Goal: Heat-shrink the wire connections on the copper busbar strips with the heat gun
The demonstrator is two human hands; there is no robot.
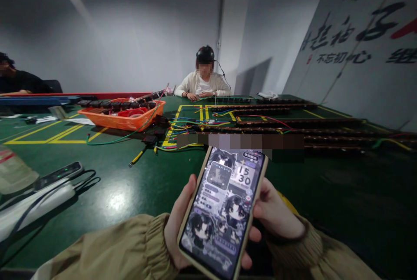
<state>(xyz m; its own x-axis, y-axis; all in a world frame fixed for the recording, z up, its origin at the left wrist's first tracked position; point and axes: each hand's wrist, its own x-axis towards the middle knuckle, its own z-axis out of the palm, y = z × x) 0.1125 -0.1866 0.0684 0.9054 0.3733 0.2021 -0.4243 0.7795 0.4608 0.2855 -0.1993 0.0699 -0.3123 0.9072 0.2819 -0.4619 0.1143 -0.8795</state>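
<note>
A smartphone in a tan case is tilted before me, its lit screen showing cartoon figures and the digits 15 30. My left hand is closed around it from the left, the thumb along the edge; fingertips show past the lower right edge. At the phone's right side, my right hand grips the edge, with part of its fingers hidden behind the case. Beyond the phone, bundles of coloured wires and long dark wired strips lie across the green table.
An orange basket holding dark and red parts stands at the far left. Nearer, a white power strip with black cables lies beside a small dark device. Another person sits across the table; a further person is at far left.
</note>
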